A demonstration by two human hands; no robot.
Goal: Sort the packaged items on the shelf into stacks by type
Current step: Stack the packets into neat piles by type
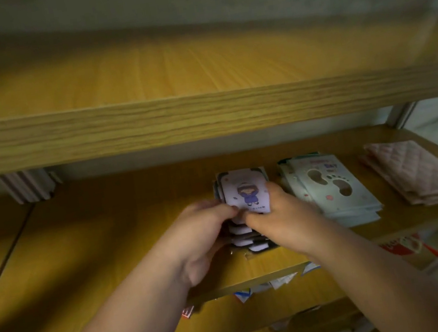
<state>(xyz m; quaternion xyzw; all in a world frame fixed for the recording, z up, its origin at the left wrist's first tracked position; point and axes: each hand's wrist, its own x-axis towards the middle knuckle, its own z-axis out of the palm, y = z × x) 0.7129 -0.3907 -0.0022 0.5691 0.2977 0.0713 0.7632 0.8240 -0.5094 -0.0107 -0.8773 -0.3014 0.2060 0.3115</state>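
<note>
— Both grips pinching one pack: left hand [204,222] curled at the near left corner of the purple packet [245,191], right hand [274,214] curled round its right edge and near right corner.

— And the packet itself?

— Topmost on the purple stack [244,236], printed with a small cartoon figure in a purple coat. Sitting mid-shelf on the wooden shelf [109,240], near its front edge. Lower packs of that stack fanned out toward the viewer, edges uneven.

— Anything beside it?

— Just to the right, a pale green stack [337,193] with footprint-shaped cut-outs on the top pack, lying flat, slightly fanned. Close to the right hand; touching or not, cannot tell. Further right, apart from that, a pink quilted stack [420,174], also flat, near the shelf's right end.

— Elsewhere?

— Upright pale items [28,186] at the back left, too blurred to identify. Upper shelf board [203,113] across the top. Loose small packets [260,288] on a lower shelf, under the front edge.
</note>
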